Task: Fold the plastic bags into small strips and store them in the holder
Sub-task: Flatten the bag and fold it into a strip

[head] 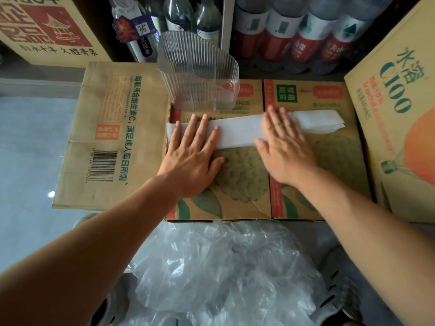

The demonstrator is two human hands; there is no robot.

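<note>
**Q:** What is the work surface?

**A:** A flattened cardboard box. A heap of clear plastic bags lies just below its near edge.

**Q:** Where is the task's thing?

**A:** A clear ribbed holder stands upright at the far edge. The folded white bag strip lies just in front of it, running left to right.

**Q:** And the hands?

**A:** Both are flat with fingers straight. The left hand presses the strip's left end and the right hand its middle.

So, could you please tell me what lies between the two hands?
In the head view, an uncovered stretch of the folded white bag strip runs between the left hand and right hand; below it, only the printed carton top.
</note>
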